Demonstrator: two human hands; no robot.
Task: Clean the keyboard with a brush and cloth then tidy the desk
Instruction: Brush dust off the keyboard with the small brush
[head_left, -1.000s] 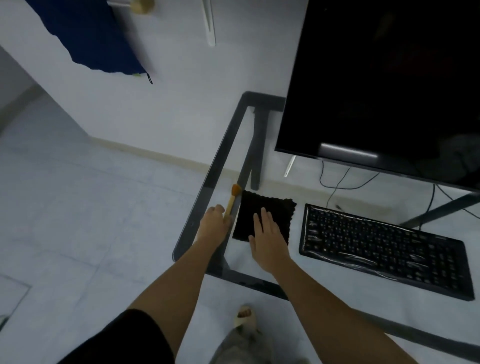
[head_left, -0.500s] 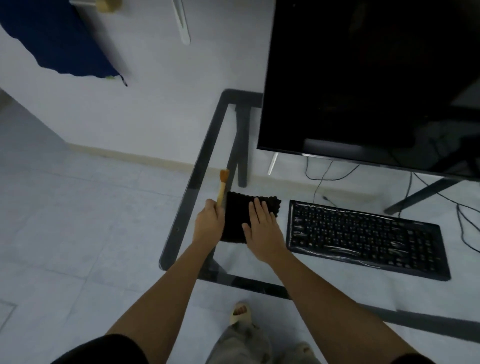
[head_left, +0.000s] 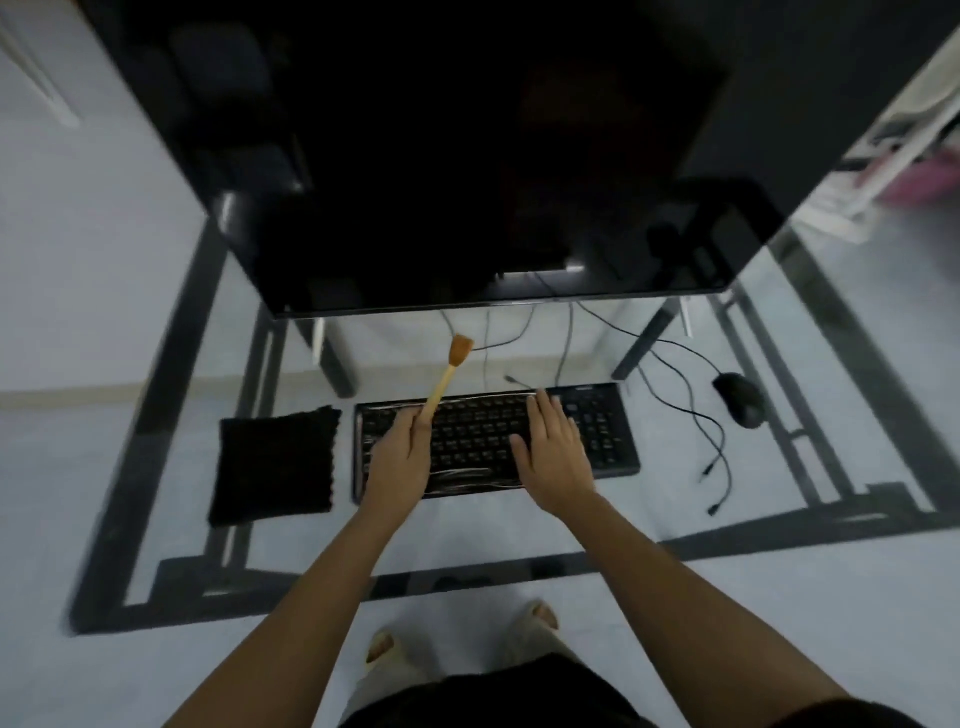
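A black keyboard (head_left: 478, 431) lies on the glass desk (head_left: 156, 395), in front of the monitor. My left hand (head_left: 397, 462) is over the keyboard's left part and holds a small brush (head_left: 448, 375) with a wooden handle and orange bristles pointing away from me. My right hand (head_left: 553, 452) lies flat with fingers spread on the keyboard's right half. A black cloth (head_left: 275, 462) lies flat on the desk, just left of the keyboard, with no hand on it.
A large black monitor (head_left: 467, 156) stands behind the keyboard. A black mouse (head_left: 738, 406) and loose cables (head_left: 711, 447) lie to the right. The desk's dark frame runs along the near edge; my feet show below through the glass.
Both hands moved right from the cloth to the keyboard. The left hand carried the brush along; the right hand left the cloth and now rests on the keys. The camera view swung right.
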